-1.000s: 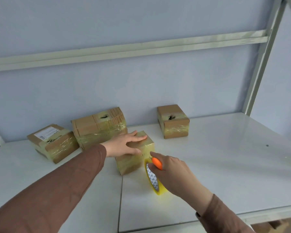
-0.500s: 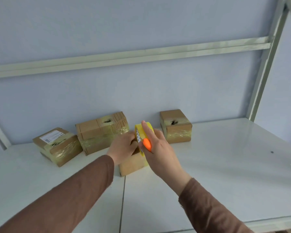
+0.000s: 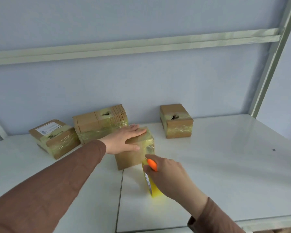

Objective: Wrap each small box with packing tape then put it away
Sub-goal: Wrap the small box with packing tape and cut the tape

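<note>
A small cardboard box (image 3: pixel 129 158) stands near the middle of the white shelf (image 3: pixel 225 165). My left hand (image 3: pixel 124 140) lies flat on its top with straight fingers, pressing it down. My right hand (image 3: pixel 168 172) grips a yellow roll of packing tape (image 3: pixel 151 187) with an orange part (image 3: pixel 152 164), held just in front of the box's right side. A strip of clear tape (image 3: pixel 149 145) runs from the roll up over the box's right front corner.
Three taped cardboard boxes stand along the back wall: one with a white label (image 3: pixel 55 138) at the left, a wider one (image 3: pixel 99 123) beside it, and one (image 3: pixel 175 121) at the right. A shelf upright (image 3: pixel 269 68) rises at the right.
My right hand has brought the tape roll from above the box down in front of its right side. My left hand, half a second ago behind the roll, now lies flat on the box top.
</note>
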